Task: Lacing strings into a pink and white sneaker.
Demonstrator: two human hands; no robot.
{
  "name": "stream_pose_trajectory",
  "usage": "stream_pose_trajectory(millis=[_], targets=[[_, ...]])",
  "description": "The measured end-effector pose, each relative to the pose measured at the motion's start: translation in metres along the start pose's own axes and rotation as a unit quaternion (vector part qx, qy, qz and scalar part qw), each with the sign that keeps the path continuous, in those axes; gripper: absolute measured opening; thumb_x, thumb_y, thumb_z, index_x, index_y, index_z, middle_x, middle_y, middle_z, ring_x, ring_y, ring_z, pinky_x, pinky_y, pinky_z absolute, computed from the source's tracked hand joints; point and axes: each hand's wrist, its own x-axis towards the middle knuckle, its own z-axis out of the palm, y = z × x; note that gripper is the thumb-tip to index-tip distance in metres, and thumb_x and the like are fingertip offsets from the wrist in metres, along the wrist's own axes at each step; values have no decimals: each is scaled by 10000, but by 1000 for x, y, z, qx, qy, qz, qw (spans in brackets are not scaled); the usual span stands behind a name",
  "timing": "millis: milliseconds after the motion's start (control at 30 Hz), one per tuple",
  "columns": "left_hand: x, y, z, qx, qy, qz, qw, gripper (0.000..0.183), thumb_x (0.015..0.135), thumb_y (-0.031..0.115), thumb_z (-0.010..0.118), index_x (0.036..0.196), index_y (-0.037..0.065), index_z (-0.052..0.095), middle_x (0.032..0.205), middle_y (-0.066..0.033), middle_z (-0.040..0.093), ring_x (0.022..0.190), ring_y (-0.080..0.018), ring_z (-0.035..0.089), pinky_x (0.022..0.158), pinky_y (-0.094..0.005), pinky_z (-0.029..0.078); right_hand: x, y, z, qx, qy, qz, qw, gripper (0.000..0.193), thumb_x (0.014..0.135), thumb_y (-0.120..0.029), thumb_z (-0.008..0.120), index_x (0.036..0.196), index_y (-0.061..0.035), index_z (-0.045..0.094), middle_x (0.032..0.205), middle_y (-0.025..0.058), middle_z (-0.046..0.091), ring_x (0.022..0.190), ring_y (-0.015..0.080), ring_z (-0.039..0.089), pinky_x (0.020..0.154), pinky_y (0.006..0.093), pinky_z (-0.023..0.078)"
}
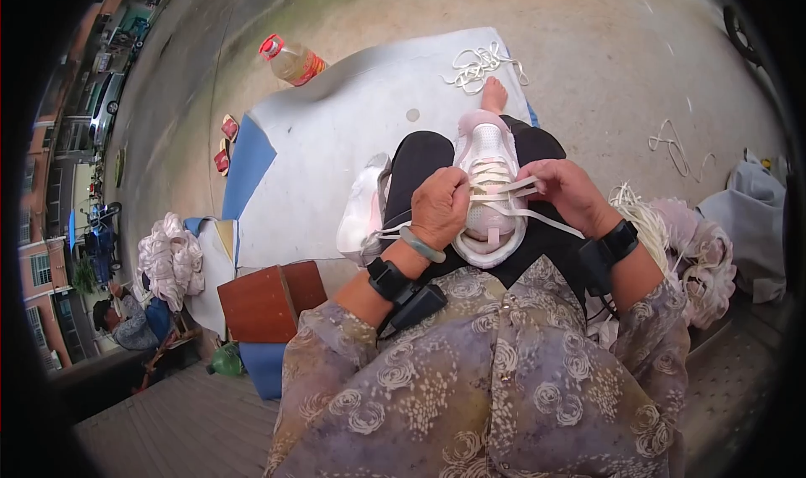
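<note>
We are seeing, left to right: a plastic bottle (293,60) lying on the grey mat (336,133); the left hand (438,207), fingers curled, pinching a white lace (504,194); the pink sneaker (489,194) resting on the lap; the right hand (567,192), fingers pinching the lace's other end.

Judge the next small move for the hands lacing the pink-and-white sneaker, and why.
Probably pull the flat white lace snug: the left hand and right hand each pinch it over the pink-and-white sneaker, and a slack end trails right.
</note>
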Motion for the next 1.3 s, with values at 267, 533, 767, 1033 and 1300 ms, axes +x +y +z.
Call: stream_pose_trajectory(millis=[267,533,767,1033,1300], targets=[[-5,11,-11,17,-57,-71,996,145,846,161,551,893,25,540,634,-120,535,560,-235,547,546,-328,439,-10,3,10,29,64,-8,998,203,867,-244,537,932,-55,576,862,30,587,782,126,560,729,283,462],[-18,20,-38,19,-146,-53,988,186,828,173,593,748,11,552,593,-112,521,501,-198,507,498,-311,404,-15,26,13,-208,52,-91,972,700,645,-146,795,1226,-39,419,959,9,528,848,88,464,778,226,421],[-41,22,-104,76,-136,120,981,80,777,41,607,719,24,555,612,-110,518,528,-278,519,493,-328,407,-16,26,15,-233,59,-94,966,735,618,-89,774,1245,-23,397,974,32,498,821,105,454,729,231,447],[-60,4,-116,98,-104,83,986,74,760,67,631,788,46,565,649,-114,543,574,-299,555,515,-351,438,-30,22,13,-303,60,-80,948,549,657,-85,726,1143,-25,479,885,39,514,734,100,476,664,230,443],[-47,-8,-112,211,-117,139,960,124,768,113,631,866,88,559,607,-76,516,545,-270,545,471,-366,420,-65,1,15,-622,66,-270,732,285,712,-100,647,979,-63,556,759,99,546,661,261,563,582,354,441]])
